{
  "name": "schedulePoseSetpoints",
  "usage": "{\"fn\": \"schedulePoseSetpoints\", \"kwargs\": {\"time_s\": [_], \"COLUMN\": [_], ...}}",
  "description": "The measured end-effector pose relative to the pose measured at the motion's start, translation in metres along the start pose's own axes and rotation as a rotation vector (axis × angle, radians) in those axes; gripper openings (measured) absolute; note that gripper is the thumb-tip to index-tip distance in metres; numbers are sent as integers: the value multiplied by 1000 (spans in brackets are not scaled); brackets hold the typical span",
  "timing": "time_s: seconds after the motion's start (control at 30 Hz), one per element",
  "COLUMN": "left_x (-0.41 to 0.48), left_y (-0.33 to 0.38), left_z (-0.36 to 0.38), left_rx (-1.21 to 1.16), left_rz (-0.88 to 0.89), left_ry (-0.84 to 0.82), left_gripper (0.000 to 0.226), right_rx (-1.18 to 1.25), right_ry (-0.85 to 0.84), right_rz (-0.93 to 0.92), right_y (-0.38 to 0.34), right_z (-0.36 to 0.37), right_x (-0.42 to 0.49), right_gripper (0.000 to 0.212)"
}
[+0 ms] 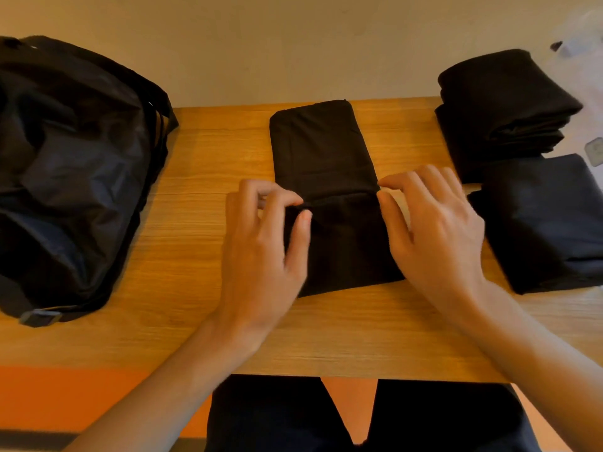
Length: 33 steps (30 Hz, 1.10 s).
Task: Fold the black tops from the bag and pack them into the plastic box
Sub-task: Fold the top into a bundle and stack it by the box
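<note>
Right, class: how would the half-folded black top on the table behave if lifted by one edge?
Probably floppy: the black top creases softly where the fingers pinch its fold. Likely light, lying thin and flat. Unlikely to roll.

Plain indoor room, home or office unclear
A wood-grain table (195,337) stands against a bare beige wall (293,44) across the top of the frame; orange floor (65,396) shows at lower left.

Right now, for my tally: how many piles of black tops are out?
3: the half-folded top at centre; a stack far right; a bundle near right. The bag may hide more.
</note>
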<state>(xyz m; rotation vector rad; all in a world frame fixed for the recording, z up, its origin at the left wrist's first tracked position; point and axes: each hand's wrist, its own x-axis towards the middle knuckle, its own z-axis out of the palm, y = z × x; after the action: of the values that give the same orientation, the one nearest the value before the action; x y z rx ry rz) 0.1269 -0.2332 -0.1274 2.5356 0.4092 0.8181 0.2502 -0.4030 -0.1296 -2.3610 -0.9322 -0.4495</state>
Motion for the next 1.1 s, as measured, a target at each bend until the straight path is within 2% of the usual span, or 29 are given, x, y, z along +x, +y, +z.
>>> {"fn": "schedulePoseSetpoints", "kwargs": {"time_s": [0.07, 0.17, 0.23, 0.3, 0.47, 0.57, 0.63, 0.7, 0.8, 0.93, 1.0, 1.1], "left_x": [-10, -16, -17, -19, -21, -13, 5, 39, 102, 163, 180, 192], "left_y": [12, 12, 3, -5, -14, -15, -16, -21, -39, -67, -72, -71], "left_z": [-3, 7, 14, 16, 10, 3, -1, 2, 21, 46, 51, 53], "left_rx": [62, 193, 238, 295, 386, 281, 169, 52, 27, 66, 130, 79], "left_rz": [52, 95, 81, 73, 11, -53, -103, -158, -250, -422, -487, -523], "left_ry": [-158, -424, -551, -607, -635, -637, -535, -359, -240, -322, -423, -496], "left_gripper": [44, 64, 68, 72, 83, 86, 85, 79, 61, 54, 54, 34], "right_rx": [11, -103, -215, -258, -229, -201, -118, 9, 154, 195, 182, 174], "right_ry": [-45, -326, -511, -623, -705, -696, -560, -401, -333, -467, -538, -610], "right_rz": [-143, -264, -231, -166, -48, 10, 33, 112, 274, 491, 531, 540], "right_y": [-12, -22, -18, -11, 0, 0, -4, -6, -1, 12, 16, 18], "right_z": [-3, 8, 14, 14, 3, -6, -6, 5, 37, 68, 75, 83], "right_x": [-10, -16, -14, -13, -13, -3, 17, 50, 111, 170, 184, 197], "right_gripper": [32, 50, 64, 76, 82, 87, 84, 71, 53, 49, 50, 49]}}
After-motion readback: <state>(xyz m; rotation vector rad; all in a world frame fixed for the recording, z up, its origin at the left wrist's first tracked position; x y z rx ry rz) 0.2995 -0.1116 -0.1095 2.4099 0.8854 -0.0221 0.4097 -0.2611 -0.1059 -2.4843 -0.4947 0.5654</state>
